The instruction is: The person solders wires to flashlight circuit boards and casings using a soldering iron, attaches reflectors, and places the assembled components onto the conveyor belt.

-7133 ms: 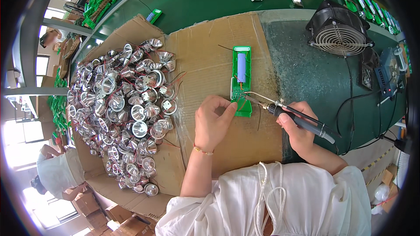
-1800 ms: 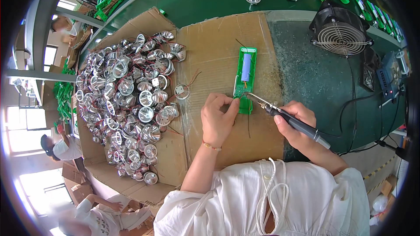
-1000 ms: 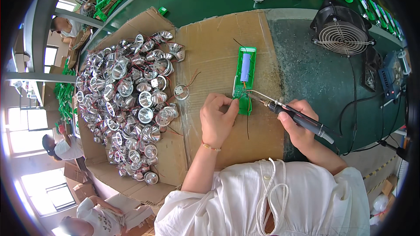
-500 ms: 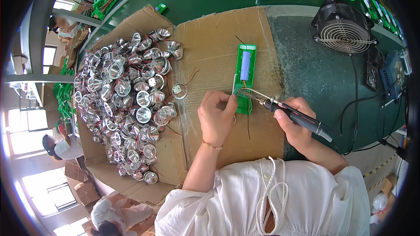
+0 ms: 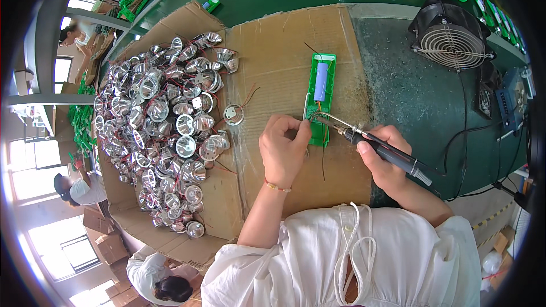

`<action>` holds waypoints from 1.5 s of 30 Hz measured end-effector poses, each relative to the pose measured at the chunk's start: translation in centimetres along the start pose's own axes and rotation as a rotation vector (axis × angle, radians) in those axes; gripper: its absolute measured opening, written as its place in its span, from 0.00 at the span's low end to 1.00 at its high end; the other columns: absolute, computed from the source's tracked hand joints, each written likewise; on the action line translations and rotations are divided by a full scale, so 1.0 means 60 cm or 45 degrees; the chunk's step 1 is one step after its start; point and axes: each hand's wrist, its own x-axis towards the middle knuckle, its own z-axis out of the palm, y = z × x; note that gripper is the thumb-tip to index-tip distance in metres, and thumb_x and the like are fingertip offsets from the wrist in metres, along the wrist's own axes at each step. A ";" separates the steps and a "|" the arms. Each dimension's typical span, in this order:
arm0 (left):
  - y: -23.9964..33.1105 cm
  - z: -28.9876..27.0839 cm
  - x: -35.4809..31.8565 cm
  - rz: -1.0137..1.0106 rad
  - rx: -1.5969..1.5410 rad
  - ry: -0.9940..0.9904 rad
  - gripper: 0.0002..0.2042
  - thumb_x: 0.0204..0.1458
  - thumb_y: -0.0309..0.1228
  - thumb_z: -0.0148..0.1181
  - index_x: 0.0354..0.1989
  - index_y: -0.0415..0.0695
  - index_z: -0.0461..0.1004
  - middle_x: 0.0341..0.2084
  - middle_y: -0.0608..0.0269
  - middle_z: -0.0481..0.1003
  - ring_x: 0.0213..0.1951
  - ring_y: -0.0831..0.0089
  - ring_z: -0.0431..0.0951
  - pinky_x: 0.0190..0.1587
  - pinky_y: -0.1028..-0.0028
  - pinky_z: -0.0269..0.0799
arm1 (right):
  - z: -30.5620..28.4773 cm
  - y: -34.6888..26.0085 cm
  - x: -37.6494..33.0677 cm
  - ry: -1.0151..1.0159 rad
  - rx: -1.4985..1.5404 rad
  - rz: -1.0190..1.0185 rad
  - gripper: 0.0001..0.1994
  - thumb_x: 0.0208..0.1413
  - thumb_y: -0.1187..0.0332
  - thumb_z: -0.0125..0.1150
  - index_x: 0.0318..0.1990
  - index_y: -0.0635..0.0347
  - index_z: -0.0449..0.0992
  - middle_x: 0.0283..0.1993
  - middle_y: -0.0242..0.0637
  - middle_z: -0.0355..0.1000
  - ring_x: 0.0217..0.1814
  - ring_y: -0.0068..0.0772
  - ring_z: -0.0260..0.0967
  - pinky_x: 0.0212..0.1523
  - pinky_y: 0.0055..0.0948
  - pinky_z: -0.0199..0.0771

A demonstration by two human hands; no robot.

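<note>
A green plastic housing (image 5: 325, 63) lies lengthwise on the cardboard, with a lavender cylindrical battery (image 5: 321, 82) in its upper half. Below the battery sits a small circuit board (image 5: 312, 111) with thin wires. My left hand (image 5: 282, 142) is pinched closed at the housing's left edge, by the board; what its fingertips hold is too small to make out. My right hand (image 5: 388, 156) grips the black handle of a soldering iron (image 5: 392, 154) from the right. A thin metal tube runs along the iron, and both its end and the iron's tip reach the board.
An open carton (image 5: 128, 207) piled with shiny reflector cups (image 5: 158, 110) stands at left. One loose reflector cup (image 5: 233, 115) lies beside the pile. At upper right are a black fan (image 5: 449, 42) and a blue box (image 5: 512, 102) with cables. More green housings line the far edge.
The view has shifted slightly. Both hands stay at the board, the iron's tip still on it. At lower left, a person in white has changed posture.
</note>
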 end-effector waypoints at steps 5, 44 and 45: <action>0.000 0.001 0.001 -0.025 -0.011 -0.006 0.08 0.43 0.27 0.61 0.20 0.36 0.72 0.22 0.60 0.71 0.19 0.74 0.73 0.24 0.75 0.67 | -0.001 0.005 0.000 -0.001 -0.032 -0.035 0.08 0.49 0.72 0.60 0.30 0.66 0.67 0.23 0.35 0.69 0.23 0.18 0.63 0.24 0.19 0.63; 0.002 -0.003 0.005 -0.163 0.024 -0.055 0.08 0.41 0.29 0.62 0.20 0.38 0.74 0.22 0.60 0.72 0.22 0.73 0.73 0.27 0.74 0.67 | -0.019 0.011 -0.005 0.006 -0.025 -0.088 0.08 0.50 0.72 0.59 0.32 0.67 0.67 0.23 0.38 0.71 0.24 0.21 0.65 0.27 0.21 0.65; -0.001 -0.003 0.004 -0.164 0.024 -0.054 0.08 0.41 0.29 0.62 0.20 0.38 0.74 0.22 0.60 0.72 0.22 0.73 0.73 0.27 0.74 0.67 | -0.020 0.010 -0.005 0.007 -0.036 -0.085 0.08 0.50 0.72 0.59 0.32 0.67 0.67 0.23 0.38 0.71 0.24 0.21 0.65 0.27 0.21 0.65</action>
